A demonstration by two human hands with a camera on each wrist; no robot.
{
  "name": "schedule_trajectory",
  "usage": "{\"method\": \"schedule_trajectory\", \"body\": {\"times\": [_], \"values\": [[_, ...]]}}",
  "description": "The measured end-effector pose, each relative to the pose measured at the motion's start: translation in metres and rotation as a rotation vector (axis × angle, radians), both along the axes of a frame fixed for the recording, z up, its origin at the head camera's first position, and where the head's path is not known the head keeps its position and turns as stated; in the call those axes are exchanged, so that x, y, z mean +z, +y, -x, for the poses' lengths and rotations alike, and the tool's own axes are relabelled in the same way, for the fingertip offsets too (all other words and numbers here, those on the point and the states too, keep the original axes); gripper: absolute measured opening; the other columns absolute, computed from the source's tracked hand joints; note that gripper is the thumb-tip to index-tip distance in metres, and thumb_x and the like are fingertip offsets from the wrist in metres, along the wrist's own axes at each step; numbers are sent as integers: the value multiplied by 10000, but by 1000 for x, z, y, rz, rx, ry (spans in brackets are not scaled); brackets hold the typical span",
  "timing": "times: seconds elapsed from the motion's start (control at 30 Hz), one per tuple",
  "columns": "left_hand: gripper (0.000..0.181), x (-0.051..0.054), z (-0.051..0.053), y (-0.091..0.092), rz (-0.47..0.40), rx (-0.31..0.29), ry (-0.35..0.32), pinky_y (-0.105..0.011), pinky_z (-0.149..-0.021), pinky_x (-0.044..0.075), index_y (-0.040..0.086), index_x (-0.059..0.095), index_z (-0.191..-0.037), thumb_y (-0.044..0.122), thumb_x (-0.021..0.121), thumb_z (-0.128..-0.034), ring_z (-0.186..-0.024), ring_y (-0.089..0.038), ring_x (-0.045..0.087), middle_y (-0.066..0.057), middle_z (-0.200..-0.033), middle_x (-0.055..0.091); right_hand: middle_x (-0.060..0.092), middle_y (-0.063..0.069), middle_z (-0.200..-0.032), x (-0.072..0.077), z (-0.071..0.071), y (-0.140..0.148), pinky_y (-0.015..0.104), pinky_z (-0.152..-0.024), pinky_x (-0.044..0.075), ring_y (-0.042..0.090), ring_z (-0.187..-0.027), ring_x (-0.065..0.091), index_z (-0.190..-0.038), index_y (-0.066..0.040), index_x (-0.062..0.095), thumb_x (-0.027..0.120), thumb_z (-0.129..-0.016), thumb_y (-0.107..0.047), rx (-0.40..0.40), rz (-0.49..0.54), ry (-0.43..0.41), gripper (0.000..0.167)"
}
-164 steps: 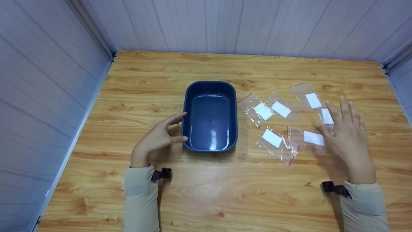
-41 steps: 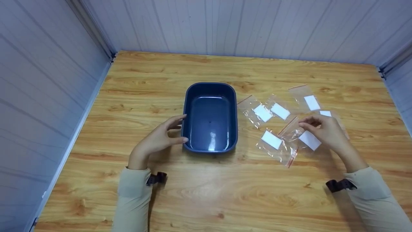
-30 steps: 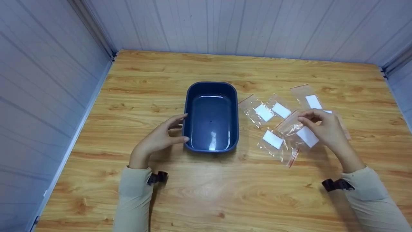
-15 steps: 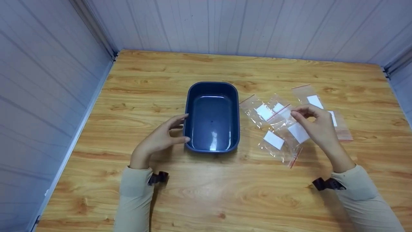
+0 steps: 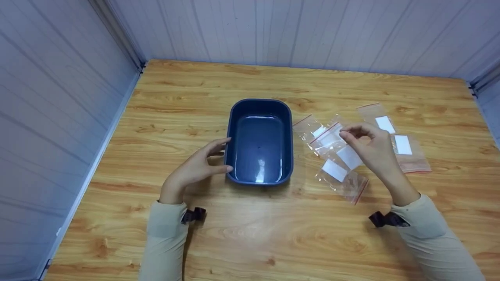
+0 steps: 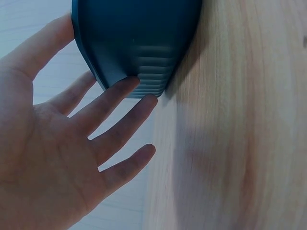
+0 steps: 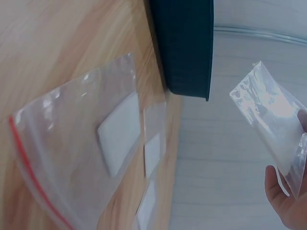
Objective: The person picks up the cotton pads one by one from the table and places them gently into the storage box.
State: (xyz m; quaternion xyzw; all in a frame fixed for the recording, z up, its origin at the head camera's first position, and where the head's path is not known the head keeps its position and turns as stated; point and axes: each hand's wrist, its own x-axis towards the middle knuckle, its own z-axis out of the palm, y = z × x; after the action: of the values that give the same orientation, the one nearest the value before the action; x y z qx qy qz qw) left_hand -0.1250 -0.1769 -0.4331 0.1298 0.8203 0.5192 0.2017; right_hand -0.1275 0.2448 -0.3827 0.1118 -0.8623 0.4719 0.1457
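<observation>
A dark blue plastic bin [image 5: 259, 146] stands on the wooden table; nothing lies inside it. At its left side my left hand [image 5: 193, 166] touches the rim and outer wall, fingers spread and fairly straight. My right hand [image 5: 373, 154] pinches a clear zip bag [image 7: 268, 115] near its red seal, a white rectangular piece inside, raised above the table right of the bin. Beneath and around it lie several similar zip bags, among them one in front [image 5: 334, 170], one at the right [image 5: 403, 144] and one behind [image 5: 385, 124]. The held bag partly hides others.
Pale panelled walls [image 5: 273, 31] enclose the back and sides of the table [image 5: 250, 242]. The bin's right wall [image 5: 291, 148] stands close to the leftmost bag [image 5: 306, 121]. A small dark device is strapped at each wrist.
My right hand came down on a bag among those at the right, pinched it, lifted it and carried it left, nearer the bin. My left hand has stayed at the bin.
</observation>
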Motion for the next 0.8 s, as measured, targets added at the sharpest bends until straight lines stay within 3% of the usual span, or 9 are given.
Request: {"method": "schedule_trajectory", "body": {"times": [0.13, 0.37, 0.57, 0.8], "values": [[805, 0, -2, -3, -4, 4, 1, -536, -1144, 284, 197, 358, -1539, 243, 792, -864, -1391, -333, 373, -147, -1522, 402, 678, -110, -799, 2, 4, -13, 189, -699, 442, 67, -756, 584, -929, -5, 748, 747, -873, -20, 46, 31, 15, 57], [809, -2, -3, -5, -21, 4, -1, -531, -1140, 294, 183, 353, -1542, 224, 792, -864, -1388, -342, 374, -153, -1525, 395, 710, 56, -808, 6, 6, -34, 166, -676, 465, 48, -710, 586, -926, 21, 737, 724, -867, 48, 142, 38, 88, 66], [805, -4, -5, -9, -16, 11, -1, -538, -1149, 271, 181, 353, -1542, 222, 789, -866, -1389, -341, 374, -151, -1522, 404, 704, 22, -814, 4, 11, -50, 186, -683, 471, 91, -735, 602, -950, 2, 736, 732, -896, -53, 194, 23, 79, 77], [792, -6, -2, -10, -18, 8, -5, -552, -1152, 255, 191, 345, -1548, 237, 773, -883, -1394, -341, 370, -149, -1532, 391, 691, 13, -801, 8, 17, -73, 200, -700, 480, 102, -727, 593, -932, 9, 732, 738, -890, -49, 240, 63, 112, 72]]}}
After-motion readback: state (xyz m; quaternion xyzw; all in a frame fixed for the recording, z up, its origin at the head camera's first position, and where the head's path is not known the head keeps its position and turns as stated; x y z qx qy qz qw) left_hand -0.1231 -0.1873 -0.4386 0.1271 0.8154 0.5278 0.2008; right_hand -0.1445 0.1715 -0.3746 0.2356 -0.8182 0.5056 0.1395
